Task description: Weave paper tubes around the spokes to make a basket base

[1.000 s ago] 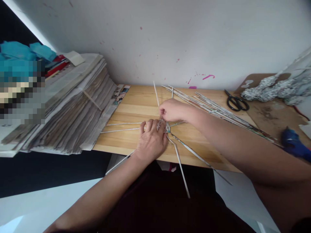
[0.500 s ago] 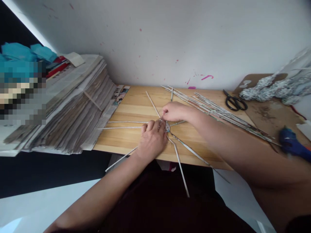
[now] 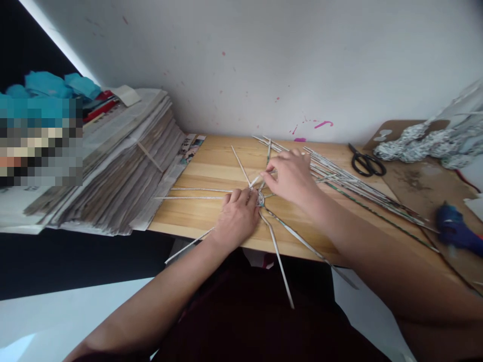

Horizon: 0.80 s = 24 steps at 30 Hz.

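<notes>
A small round base woven from rolled paper tubes (image 3: 261,199) lies on the wooden table, its spokes, such as one paper tube (image 3: 279,266) hanging past the front edge, fanning outward. My left hand (image 3: 237,217) presses over the left part of this base, fingers curled on it and hiding much of the weave. Just above and to the right, my right hand (image 3: 291,176) pinches a pale paper strand (image 3: 255,179) between thumb and forefinger. That strand runs from the base's upper rim to my fingertips. The other right fingers are bent and raised.
Several loose paper tubes (image 3: 370,193) lie behind my right forearm. Black scissors (image 3: 364,161), a blue glue gun (image 3: 456,226) and a twisted newspaper bundle (image 3: 407,143) are at the right. A tall newspaper stack (image 3: 113,166) stands left. The stained wall (image 3: 241,70) closes off the back.
My right hand has moved right and up from the base's rim, drawing the pinched strand outward. My left hand stays on the base. The view has shifted slightly.
</notes>
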{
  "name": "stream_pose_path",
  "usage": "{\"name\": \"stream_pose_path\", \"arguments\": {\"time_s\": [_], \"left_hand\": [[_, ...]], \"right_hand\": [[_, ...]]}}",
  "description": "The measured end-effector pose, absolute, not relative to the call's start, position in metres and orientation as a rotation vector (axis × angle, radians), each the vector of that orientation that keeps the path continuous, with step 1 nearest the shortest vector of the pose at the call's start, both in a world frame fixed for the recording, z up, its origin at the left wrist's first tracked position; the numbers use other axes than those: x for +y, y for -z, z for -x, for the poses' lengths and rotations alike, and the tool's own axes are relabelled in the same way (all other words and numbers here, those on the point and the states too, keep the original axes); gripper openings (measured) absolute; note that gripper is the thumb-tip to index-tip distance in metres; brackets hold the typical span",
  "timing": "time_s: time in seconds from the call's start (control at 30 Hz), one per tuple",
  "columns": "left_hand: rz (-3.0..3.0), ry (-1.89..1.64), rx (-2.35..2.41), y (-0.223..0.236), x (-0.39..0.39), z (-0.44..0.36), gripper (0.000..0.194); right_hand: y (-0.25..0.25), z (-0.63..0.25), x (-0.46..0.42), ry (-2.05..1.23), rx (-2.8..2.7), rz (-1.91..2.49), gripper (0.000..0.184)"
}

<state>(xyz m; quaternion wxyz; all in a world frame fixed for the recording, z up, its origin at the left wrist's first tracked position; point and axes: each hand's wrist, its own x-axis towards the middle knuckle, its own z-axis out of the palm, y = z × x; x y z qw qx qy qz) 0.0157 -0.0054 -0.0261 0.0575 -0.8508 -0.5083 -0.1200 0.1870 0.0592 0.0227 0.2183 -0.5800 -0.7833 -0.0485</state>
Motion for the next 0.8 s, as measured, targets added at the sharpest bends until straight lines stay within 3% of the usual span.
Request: {"name": "stream_pose_path", "arguments": {"time_s": [0.07, 0.2, 0.27, 0.33, 0.47, 0.67, 0.8], "left_hand": [[2.588, 0.36, -1.531, 0.025, -0.005, -0.016, 0.042], [2.61, 0.347, -1.526, 0.024, -0.005, -0.015, 0.043], [2.616, 0.351, -1.524, 0.024, -0.004, -0.015, 0.043], [2.621, 0.354, -1.518, 0.024, -0.004, -0.015, 0.043], [2.621, 0.364, -1.513, 0.026, -0.003, -0.015, 0.045], [2.616, 0.403, -1.506, 0.029, -0.002, -0.014, 0.044], [2.632, 0.445, -1.516, 0.032, -0.002, -0.014, 0.045]], "right_hand": [[-0.026, -0.186, 0.059, -0.045, -2.1, 1.587, 0.026], [-0.034, -0.18, 0.062, -0.922, -1.754, 1.472, 0.036], [-0.033, -0.177, 0.068, -1.16, -1.618, 1.464, 0.038], [-0.028, -0.175, 0.076, -1.146, -1.735, 1.587, 0.033], [-0.02, -0.163, 0.089, -0.734, -2.276, 1.829, 0.012], [-0.038, -0.143, 0.093, -0.605, -2.571, 1.937, 0.031], [-0.043, -0.143, 0.094, -0.67, -2.582, 1.977, 0.027]]}}
